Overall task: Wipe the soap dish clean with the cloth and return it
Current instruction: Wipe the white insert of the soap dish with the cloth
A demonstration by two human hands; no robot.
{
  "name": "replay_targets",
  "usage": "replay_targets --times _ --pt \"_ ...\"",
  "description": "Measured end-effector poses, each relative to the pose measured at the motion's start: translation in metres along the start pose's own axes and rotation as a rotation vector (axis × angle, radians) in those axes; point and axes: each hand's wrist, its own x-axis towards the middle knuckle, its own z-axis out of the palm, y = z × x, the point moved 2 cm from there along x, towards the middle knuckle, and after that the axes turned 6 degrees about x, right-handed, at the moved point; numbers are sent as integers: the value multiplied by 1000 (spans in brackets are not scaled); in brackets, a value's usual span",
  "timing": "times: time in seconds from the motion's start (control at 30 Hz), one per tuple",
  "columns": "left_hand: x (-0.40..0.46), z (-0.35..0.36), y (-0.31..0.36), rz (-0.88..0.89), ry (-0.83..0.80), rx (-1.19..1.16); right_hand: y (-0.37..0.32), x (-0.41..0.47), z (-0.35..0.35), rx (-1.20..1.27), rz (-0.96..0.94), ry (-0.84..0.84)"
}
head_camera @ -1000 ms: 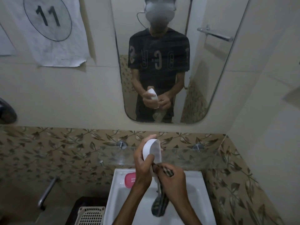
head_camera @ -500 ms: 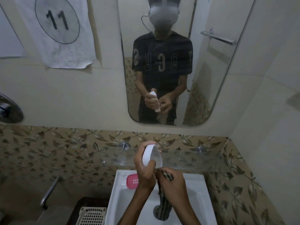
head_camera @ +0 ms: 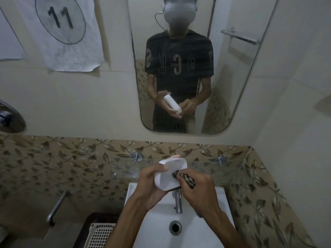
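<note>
While the white rounded plastic soap dish [head_camera: 170, 175] is gripped by the left hand [head_camera: 152, 183] above the white ceramic sink [head_camera: 189, 235], the striped brown cloth [head_camera: 184, 179] is pinched against it by the right hand [head_camera: 197, 190]. Firm circular strokes into corners would probably be best.

Both forearms rise from the bottom edge and meet in the middle, bare to the elbow. The left hand [head_camera: 152, 181] grips the soap dish [head_camera: 170, 174] from the left, thumb across its near face and fingertips showing past its far rim. The right hand [head_camera: 198, 188] comes in from the right, fingers curled, pinching the cloth [head_camera: 186, 179] against the dish's inside.
</note>
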Motion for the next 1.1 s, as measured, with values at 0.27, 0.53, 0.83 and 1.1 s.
replay_targets --times 0.27,0.53,0.83,1.1 --pt "3 6 -16 191 128 50 -10 0 5 -9 166 89" --pt "8 8 -23 234 125 158 -16 -3 3 54 259 9" --pt "9 5 -27 294 205 276 -21 -14 11 212 335 -129" --pt "11 7 -30 297 228 231 -29 -20 14 259 333 -122"
